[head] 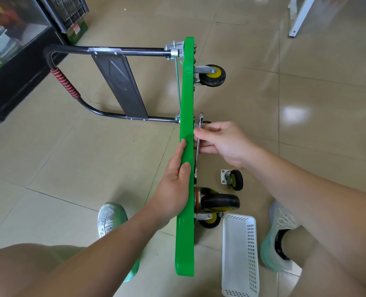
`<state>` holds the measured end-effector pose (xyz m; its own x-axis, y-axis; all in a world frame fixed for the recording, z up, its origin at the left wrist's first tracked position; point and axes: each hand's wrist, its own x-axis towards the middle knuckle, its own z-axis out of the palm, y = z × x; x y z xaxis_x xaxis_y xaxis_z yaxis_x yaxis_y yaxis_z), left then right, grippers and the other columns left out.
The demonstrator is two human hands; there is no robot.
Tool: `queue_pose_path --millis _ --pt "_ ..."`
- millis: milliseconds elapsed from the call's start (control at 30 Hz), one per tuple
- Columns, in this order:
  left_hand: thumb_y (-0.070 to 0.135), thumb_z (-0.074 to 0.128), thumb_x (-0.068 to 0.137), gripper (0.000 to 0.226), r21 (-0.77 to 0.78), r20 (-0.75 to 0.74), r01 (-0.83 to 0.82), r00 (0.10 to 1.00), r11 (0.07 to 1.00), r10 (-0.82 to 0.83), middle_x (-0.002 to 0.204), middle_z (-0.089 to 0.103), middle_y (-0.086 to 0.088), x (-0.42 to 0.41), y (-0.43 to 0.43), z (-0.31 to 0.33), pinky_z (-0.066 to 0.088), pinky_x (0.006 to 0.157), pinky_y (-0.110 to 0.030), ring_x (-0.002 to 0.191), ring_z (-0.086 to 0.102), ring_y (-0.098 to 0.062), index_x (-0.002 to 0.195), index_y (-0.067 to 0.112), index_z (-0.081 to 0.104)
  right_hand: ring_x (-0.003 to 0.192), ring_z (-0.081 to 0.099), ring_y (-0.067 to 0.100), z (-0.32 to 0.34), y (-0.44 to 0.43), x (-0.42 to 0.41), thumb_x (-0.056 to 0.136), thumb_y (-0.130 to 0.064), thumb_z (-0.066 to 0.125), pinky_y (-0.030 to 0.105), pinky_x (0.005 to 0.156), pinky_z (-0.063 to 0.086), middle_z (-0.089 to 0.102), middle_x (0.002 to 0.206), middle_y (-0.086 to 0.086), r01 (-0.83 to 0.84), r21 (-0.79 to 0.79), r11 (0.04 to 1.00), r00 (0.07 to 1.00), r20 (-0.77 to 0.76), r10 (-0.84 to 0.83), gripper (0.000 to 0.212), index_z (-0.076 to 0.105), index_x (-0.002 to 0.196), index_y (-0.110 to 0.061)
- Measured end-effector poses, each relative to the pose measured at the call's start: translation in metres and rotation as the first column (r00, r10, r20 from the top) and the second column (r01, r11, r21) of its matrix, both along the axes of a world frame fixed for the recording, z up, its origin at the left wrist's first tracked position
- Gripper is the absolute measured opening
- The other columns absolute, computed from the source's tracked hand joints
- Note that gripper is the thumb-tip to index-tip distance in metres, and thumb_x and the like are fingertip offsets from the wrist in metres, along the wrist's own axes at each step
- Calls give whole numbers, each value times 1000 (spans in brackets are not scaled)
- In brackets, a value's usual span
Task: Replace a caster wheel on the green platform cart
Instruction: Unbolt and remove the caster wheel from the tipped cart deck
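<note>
Closest in, below the right wrist, a white plastic basket (pixel 238 249) lies on the tiled floor (pixel 92 159), with a pale shoe (pixel 279 230) just right of it and the other shoe (pixel 111 218) under the left forearm.

The green cart (pixel 187 103) stands on its side edge between the two hands, its wheels pointing to the right. The left hand (pixel 174 185) lies against the cart's upper edge, with one finger and the thumb laid straight along the green plastic, steadying it without curling round it. Just nearer than this hand, on the wheel side, two fitted casters (pixel 219 203) sit one above the other.

A loose caster (pixel 233 180) with its square plate rests on the floor, right below the right hand and apart from the cart.

The right hand (pixel 220 142) pinches a silver wrench (pixel 197 151) between thumb and curled fingers. The wrench runs along the cart's underside, its head poking out just beyond the fingertips, where a bit of yellow wheel shows behind the knuckles.

Farther past the right hand another fitted caster (pixel 213 75) sticks out. Beyond the left hand the black handle (pixel 117 51) reaches away to the left, ending in a red-and-black grip (pixel 65 83) near a dark cabinet (pixel 17 67).
</note>
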<state>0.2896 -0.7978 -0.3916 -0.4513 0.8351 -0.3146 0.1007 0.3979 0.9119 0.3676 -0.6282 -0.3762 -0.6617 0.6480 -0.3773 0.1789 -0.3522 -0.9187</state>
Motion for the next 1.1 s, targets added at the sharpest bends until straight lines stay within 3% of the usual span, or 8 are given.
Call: queue_pose_path --millis 267,400,467,533,667,867,1000,1100 --pt "28 29 113 52 10 -20 -29 999 1000 29 155 31 26 2 1 -1 22 85 13 133 36 11 155 57 16 92 76 20 12 -25 17 94 -10 69 30 81 62 76 100 6 100 110 989 993 -71 -92 15 72 109 -10" --pt "24 30 113 52 39 -34 -24 999 999 25 142 41 33 3 1 -1 29 78 11 98 41 37 157 51 19 93 76 17 18 -41 25 94 -10 69 32 84 62 76 97 5 114 197 974 990 -102 -95 12 72 102 -18" --pt "23 30 113 52 37 -29 -29 999 999 30 124 43 41 4 1 1 34 69 7 78 46 34 157 49 20 92 75 14 22 -48 30 94 -9 69 29 82 61 76 94 6 108 248 963 990 -115 -82 14 72 98 -21" --pt "23 30 113 53 42 -16 -42 999 998 43 127 47 37 5 1 2 36 67 5 74 49 31 158 48 21 92 74 13 24 -54 34 93 -9 70 29 82 61 76 93 5 95 296 951 991 -118 -62 14 72 100 -21" --pt "24 31 113 53 55 23 -67 998 996 66 151 42 23 5 1 -1 35 73 6 90 49 34 156 53 23 96 75 16 24 -59 41 91 -8 71 28 82 61 77 96 1 96 338 936 988 -144 -49 18 73 107 -15" --pt "24 31 113 52 59 51 -67 997 996 64 148 37 30 4 0 0 31 79 8 100 40 40 158 49 23 98 74 15 26 -58 42 90 -7 73 32 87 60 77 100 -5 83 386 919 988 -155 -24 20 74 109 -12" --pt "25 31 113 53 62 52 -51 997 997 48 154 36 28 1 -1 0 30 101 -3 125 40 24 159 49 22 95 72 7 27 -64 41 89 -6 74 36 95 58 77 96 -13 45 429 902 984 -176 35 22 75 102 -23" --pt "28 32 113 52 65 50 -45 998 997 42 160 32 25 2 1 -1 23 106 -8 140 32 11 159 50 21 95 73 7 25 -70 46 88 -5 75 31 94 57 78 97 -11 50 463 885 978 -202 51 26 75 100 -28"
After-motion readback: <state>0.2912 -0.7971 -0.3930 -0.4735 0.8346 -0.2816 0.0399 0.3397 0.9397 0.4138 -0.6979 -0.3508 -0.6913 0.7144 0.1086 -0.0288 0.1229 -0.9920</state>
